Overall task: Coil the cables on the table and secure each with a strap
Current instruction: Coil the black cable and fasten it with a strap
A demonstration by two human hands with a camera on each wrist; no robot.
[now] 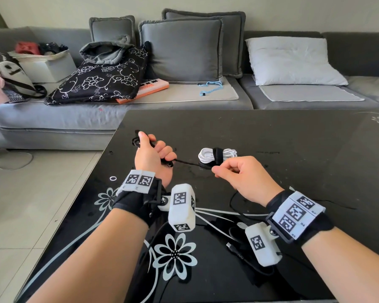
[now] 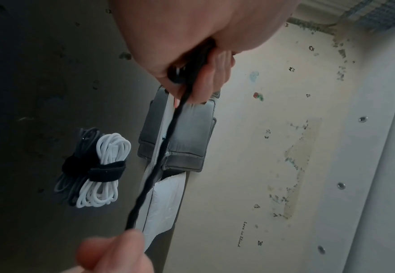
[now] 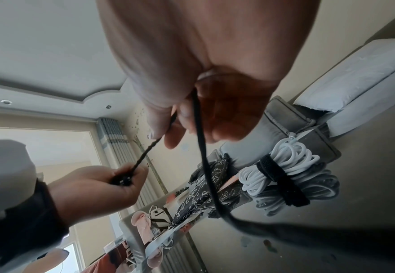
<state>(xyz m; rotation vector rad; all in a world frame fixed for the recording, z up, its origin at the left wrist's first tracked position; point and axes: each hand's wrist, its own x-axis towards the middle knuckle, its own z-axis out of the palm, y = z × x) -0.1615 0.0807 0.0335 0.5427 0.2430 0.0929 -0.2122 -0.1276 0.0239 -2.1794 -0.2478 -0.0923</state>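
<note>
Head view: a grey sofa (image 1: 184, 101) is seen along the far side, with cushions, a patterned black bag (image 1: 101, 82) and a white pillow (image 1: 293, 62) laid on it. A glossy black table (image 1: 293, 149) with a white flower print is set in front of the sofa. Both forearms are raised over the table, each wrist being fitted with a black band and white marker blocks.

A black cable (image 1: 187, 162) is stretched taut in the air between the two hands. The left hand (image 1: 152, 156) is closed in a fist around one end of the cable, part of which is seen protruding above the thumb; in the left wrist view the cable (image 2: 159, 157) is shown leaving the curled fingers (image 2: 205, 81). The right hand (image 1: 243, 178) is held to the right of it and level with it, the cable being pinched between thumb and forefinger. In the right wrist view the cable (image 3: 145, 155) is seen passing through this pinch, and its slack (image 3: 205, 166) is shown hanging from the palm down to the table. The remainder is laid loose on the table beneath the right wrist, ending in a small plug (image 1: 230, 246).

A white cable bundle (image 1: 217, 154), already bound by a black strap (image 1: 218, 155), is laid on the table just beyond the hands. A small white ring (image 1: 113, 178) is seen on the table left of the left wrist.
</note>
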